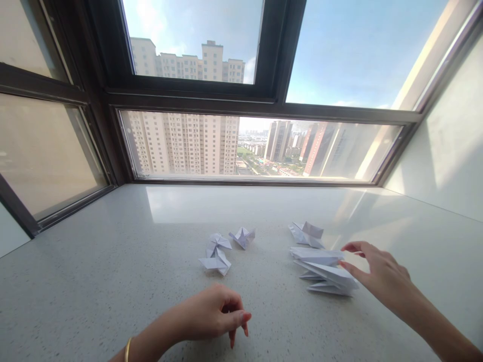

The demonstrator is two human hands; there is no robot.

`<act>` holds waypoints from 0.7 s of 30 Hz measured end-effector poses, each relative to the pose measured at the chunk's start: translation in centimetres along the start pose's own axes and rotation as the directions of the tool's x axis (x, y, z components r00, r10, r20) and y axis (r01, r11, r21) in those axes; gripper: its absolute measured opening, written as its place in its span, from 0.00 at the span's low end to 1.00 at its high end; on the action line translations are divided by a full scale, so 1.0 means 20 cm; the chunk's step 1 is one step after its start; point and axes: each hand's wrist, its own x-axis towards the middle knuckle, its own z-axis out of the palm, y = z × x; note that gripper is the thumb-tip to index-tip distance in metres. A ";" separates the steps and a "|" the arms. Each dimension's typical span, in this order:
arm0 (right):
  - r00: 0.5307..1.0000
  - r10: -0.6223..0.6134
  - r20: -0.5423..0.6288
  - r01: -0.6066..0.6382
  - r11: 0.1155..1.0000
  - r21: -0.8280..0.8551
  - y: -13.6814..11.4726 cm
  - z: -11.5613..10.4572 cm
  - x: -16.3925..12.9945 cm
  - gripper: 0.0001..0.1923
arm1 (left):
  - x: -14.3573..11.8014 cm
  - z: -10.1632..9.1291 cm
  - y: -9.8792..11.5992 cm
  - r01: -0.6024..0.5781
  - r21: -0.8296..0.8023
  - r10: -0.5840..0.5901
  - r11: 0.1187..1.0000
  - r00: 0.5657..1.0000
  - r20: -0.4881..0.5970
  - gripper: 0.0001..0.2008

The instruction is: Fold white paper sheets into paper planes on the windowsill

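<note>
Several folded white paper figures lie on a pale speckled sill [113,281]. My right hand [379,274] reaches in from the right, fingers apart, its fingertips at the edge of a stack of folded paper planes [326,276]. My left hand [215,314] hovers low over the sill near the front, fingers loosely curled, holding nothing; a gold bangle sits on its wrist. Just beyond it lie a small folded paper shape [216,261] and a pinwheel-like one [220,241].
Another small paper figure [242,236] and a crumpled-looking folded one [307,234] lie farther back. A dark-framed window [264,108] runs along the sill's far edge, with a side window at left and a white wall [445,151] at right.
</note>
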 end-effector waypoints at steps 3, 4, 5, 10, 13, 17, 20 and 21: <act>0.996 -0.080 -0.029 0.079 0.996 -0.034 -0.06 -0.04 0.00 0.17 | 0.00 -0.01 -0.01 -0.014 -0.029 0.013 0.999 1.000 -0.002 0.21; 0.993 -0.114 -0.041 0.113 0.993 -0.035 -0.08 -0.05 -0.01 0.16 | 0.00 -0.02 -0.01 -0.017 -0.038 0.017 0.999 1.000 -0.003 0.21; 0.987 -0.153 -0.051 0.152 0.988 -0.032 -0.12 -0.06 -0.01 0.16 | 0.00 -0.02 -0.01 -0.020 -0.045 0.020 0.999 1.000 -0.001 0.21; 0.917 -0.395 0.064 0.391 0.918 0.064 -0.41 -0.05 -0.09 0.10 | 0.00 -0.02 -0.02 -0.036 -0.067 0.037 0.997 0.999 0.001 0.21; 0.834 -0.522 0.177 0.507 0.853 0.125 -0.64 0.05 -0.11 0.11 | 0.01 -0.01 -0.02 -0.029 -0.082 0.028 0.996 1.000 -0.011 0.21; 0.807 -0.546 0.225 0.547 0.835 0.064 -0.86 0.26 -0.05 0.21 | 0.01 -0.02 -0.02 -0.016 -0.098 0.014 0.995 1.000 -0.026 0.20; 0.826 -0.518 0.221 0.526 0.850 0.027 -0.93 0.38 0.01 0.20 | 0.01 -0.03 -0.02 -0.037 -0.132 0.032 0.991 0.999 -0.040 0.20; 0.828 -0.515 0.222 0.522 0.852 0.030 -0.94 0.40 0.02 0.16 | 0.01 -0.04 -0.02 -0.048 -0.152 0.041 0.987 0.998 -0.049 0.20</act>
